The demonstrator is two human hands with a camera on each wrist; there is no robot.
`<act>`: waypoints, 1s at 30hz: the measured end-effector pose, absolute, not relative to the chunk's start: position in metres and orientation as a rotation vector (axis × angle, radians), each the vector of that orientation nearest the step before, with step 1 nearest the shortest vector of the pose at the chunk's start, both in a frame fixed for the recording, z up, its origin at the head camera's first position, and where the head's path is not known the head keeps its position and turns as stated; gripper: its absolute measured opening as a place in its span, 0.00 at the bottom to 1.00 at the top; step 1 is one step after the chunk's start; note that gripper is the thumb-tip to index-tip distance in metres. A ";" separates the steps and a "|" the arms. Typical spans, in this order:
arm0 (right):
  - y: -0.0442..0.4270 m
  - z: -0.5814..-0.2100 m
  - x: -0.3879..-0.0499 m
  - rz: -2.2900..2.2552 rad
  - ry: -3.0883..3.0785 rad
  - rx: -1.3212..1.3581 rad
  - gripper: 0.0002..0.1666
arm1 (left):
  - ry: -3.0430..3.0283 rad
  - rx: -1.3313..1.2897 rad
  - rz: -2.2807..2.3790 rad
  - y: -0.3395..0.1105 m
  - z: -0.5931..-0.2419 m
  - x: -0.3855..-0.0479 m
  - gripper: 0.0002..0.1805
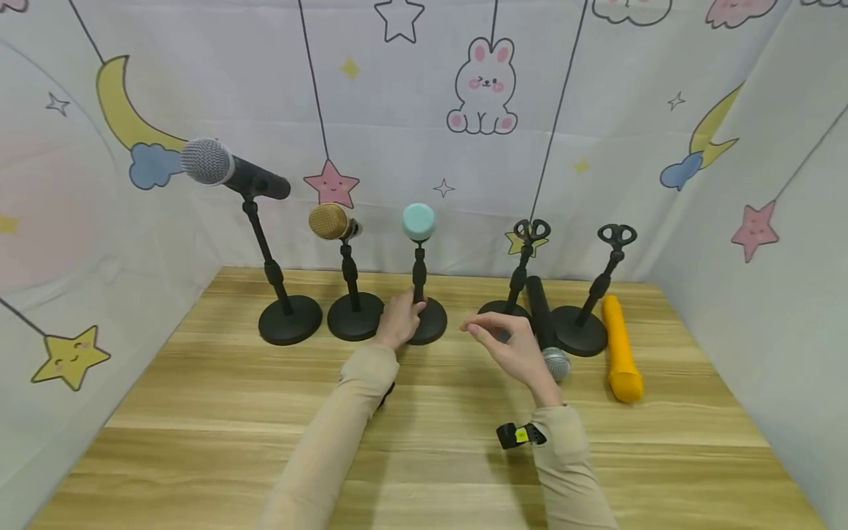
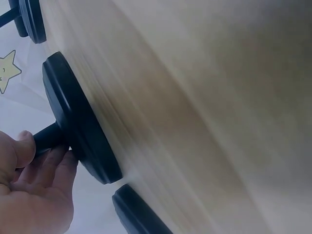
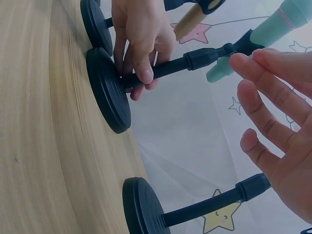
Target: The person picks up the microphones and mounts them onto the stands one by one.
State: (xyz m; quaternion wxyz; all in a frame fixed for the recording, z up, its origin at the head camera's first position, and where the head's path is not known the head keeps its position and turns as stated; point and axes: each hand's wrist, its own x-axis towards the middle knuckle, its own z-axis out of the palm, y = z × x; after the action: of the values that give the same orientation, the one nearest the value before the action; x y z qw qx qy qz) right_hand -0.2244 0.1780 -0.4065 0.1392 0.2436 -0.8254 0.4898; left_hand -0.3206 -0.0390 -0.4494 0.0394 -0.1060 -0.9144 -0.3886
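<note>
Altogether five stands (image 1: 433, 322), five microphones (image 1: 419, 222), two hands (image 1: 400, 319)

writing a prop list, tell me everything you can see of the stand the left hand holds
The black, plastic-looking stand, third from left, has a round base on the table, an upright pole with a thicker collar, and a clip holding a mint microphone. The left hand grips the pole low.
</note>
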 end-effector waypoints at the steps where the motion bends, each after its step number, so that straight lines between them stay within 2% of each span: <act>1: 0.177 -0.407 -0.224 1.419 -2.384 0.710 0.09 | -2.805 -0.313 -1.194 -0.039 -0.450 -0.321 0.12; 13: 0.175 -0.409 -0.225 1.416 -2.400 0.722 0.09 | -2.795 -0.253 -1.175 -0.037 -0.453 -0.321 0.10; 20: 0.174 -0.409 -0.226 1.422 -2.396 0.728 0.09 | -2.752 -0.248 -1.322 -0.037 -0.455 -0.320 0.12; 30: 0.174 -0.410 -0.227 1.437 -2.402 0.736 0.09 | -2.465 -0.169 -1.950 -0.038 -0.450 -0.306 0.28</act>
State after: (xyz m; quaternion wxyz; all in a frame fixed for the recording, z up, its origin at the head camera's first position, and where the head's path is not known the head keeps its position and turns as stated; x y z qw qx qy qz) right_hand -0.2269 0.1743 -0.4099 0.1234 0.2522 -0.8236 0.4929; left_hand -0.3065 -0.0381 -0.4498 -0.0029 -0.0536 -0.7831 -0.6196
